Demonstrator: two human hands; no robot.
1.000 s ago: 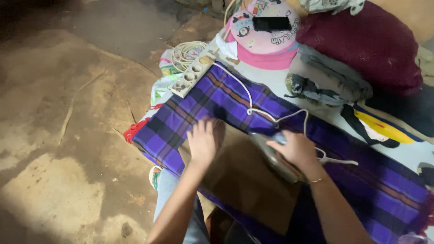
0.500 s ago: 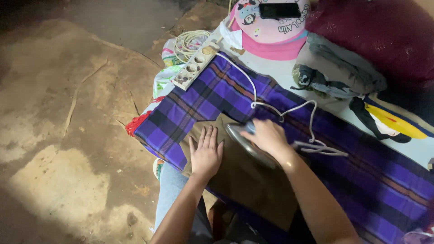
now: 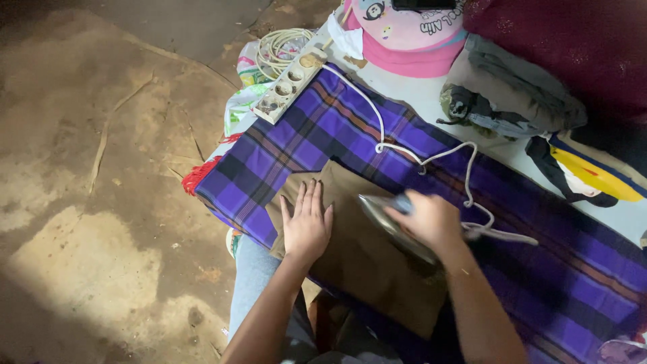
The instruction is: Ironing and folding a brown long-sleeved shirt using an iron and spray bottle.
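- The bare earthen floor [image 3: 101, 168] filled the left side of the view, with nothing of the work lying on it.
- A white power strip [image 3: 288, 87] lay at the far left corner of the purple plaid cloth [image 3: 317, 135], with a coil of pale cable [image 3: 280, 50] just behind it.
- The left hand [image 3: 306, 226] lay flat, fingers together and extended, pressing on the left part of the brown garment [image 3: 367, 263] spread over the plaid cloth; it gripped nothing.
- The right hand [image 3: 431, 219] was closed around the handle of the iron [image 3: 391, 222], whose soleplate rested on the brown garment just beside the left hand.
- The iron's white cord [image 3: 404, 149] ran from the strip across the plaid cloth and looped near the right wrist.
- Judging by this, pressing was under way; the next stroke seemed to call for keeping the fabric taut, the left fingertips clear of the soleplate, and the cord off the garment.
- Folded clothes [image 3: 512, 94] and a pink cap [image 3: 411, 40] sat beyond, well apart.
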